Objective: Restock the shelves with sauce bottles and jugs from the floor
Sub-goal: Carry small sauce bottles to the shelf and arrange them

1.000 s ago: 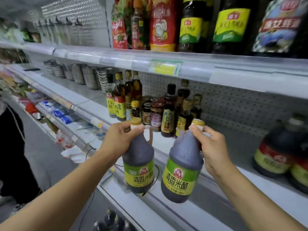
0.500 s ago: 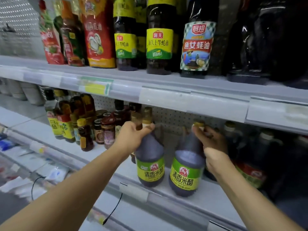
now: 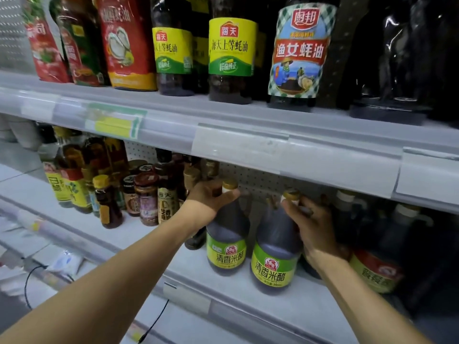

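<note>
Both grips are up at the necks: the left hand (image 3: 211, 197) is wrapped round the neck of the left jug (image 3: 227, 234) right under its gold cap, and the right hand (image 3: 308, 224) is clamped on the neck and handle side of the right jug (image 3: 275, 252). Both jugs stand upright side by side on the middle shelf (image 3: 188, 266), near the front lip. Full of dark liquid, so I'd guess hefty, smooth plastic, a bit slippery; the neck or handle is the spot to grab. Their green labels read 清香米醋. Above, one bottle (image 3: 232, 50) says 海天上等蚝油, another (image 3: 298, 53) 厨邦 渔女蚝油.
</note>
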